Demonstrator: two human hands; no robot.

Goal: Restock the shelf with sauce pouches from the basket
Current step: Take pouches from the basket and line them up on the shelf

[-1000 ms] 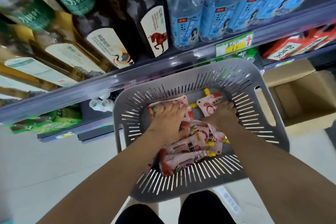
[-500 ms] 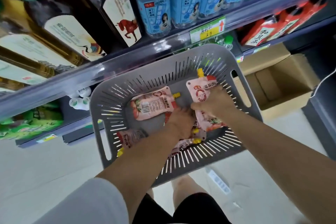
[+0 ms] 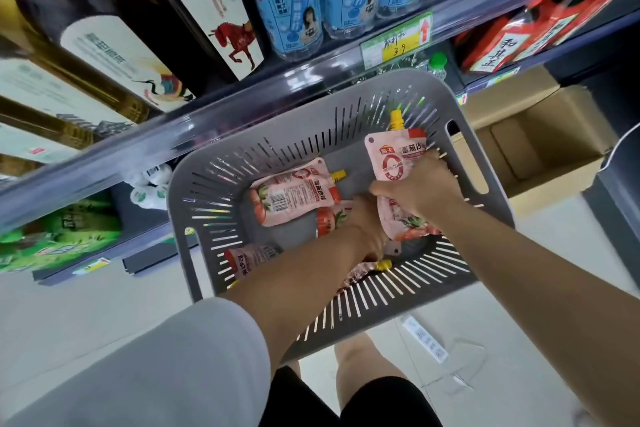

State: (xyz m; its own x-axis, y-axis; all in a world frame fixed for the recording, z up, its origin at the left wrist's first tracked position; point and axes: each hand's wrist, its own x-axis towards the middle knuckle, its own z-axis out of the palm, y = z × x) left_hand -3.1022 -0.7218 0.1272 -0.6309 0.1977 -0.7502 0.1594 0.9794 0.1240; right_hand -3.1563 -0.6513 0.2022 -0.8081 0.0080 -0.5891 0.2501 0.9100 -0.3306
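Pouch (image 3: 393, 163), yellow spout up: clenched round its middle by right hand (image 3: 420, 191), raised inside grey basket (image 3: 188, 204). Left hand (image 3: 367, 222) down among loose pouches (image 3: 294, 194); its grasp cannot be told.

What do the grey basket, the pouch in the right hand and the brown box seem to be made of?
Basket: probably moulded plastic, matte grey; even slots, rounded rim. Pouch: likely flexible printed film, slightly glossy; it buckles in the grip of the right hand. Box: apparently cardboard, matte brown; folded flaps show.
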